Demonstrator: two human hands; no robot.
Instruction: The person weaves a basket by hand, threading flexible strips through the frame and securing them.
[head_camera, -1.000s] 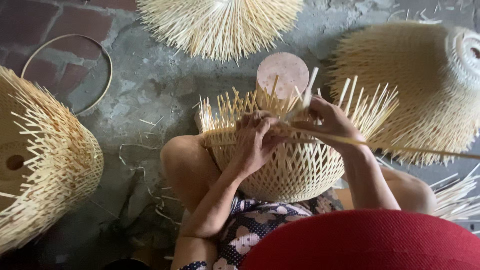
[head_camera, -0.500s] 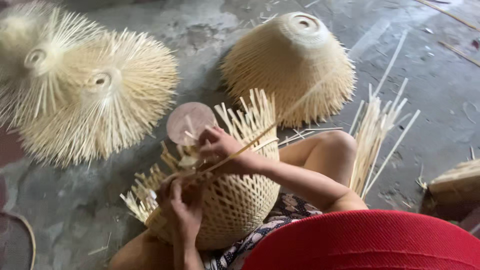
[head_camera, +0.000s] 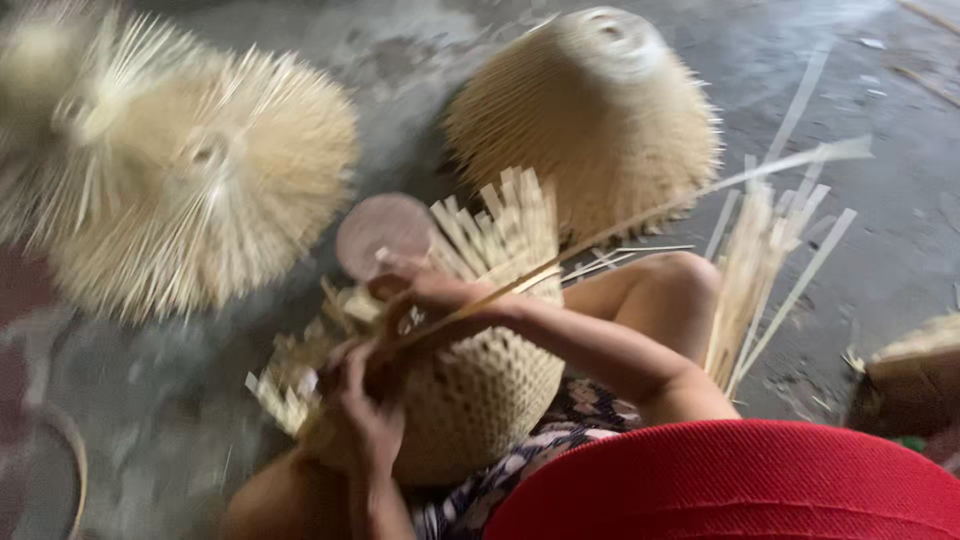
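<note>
A half-woven bamboo basket (head_camera: 480, 390) rests on my lap, with loose upright strips (head_camera: 500, 225) fanning out from its rim. My right hand (head_camera: 445, 298) lies over the rim, pinching a long thin bamboo strip (head_camera: 700, 195) that runs up to the right. Just below it, my left hand (head_camera: 362, 405) grips the near left side of the basket rim, fingers curled among the strip ends. The view is blurred, so the finger positions are unclear.
Two spiky unfinished bamboo shades (head_camera: 200, 190) lie on the concrete floor at the left, and a domed one (head_camera: 590, 110) at the top centre. A bundle of loose strips (head_camera: 760, 270) stands beside my right knee (head_camera: 670, 285). A round pinkish disc (head_camera: 380, 230) sits behind the basket. A red hat brim (head_camera: 740, 485) fills the bottom right.
The view swung from the first frame and has since tilted slightly. My hands stayed on the basket rim, and the long strip now points further up to the right.
</note>
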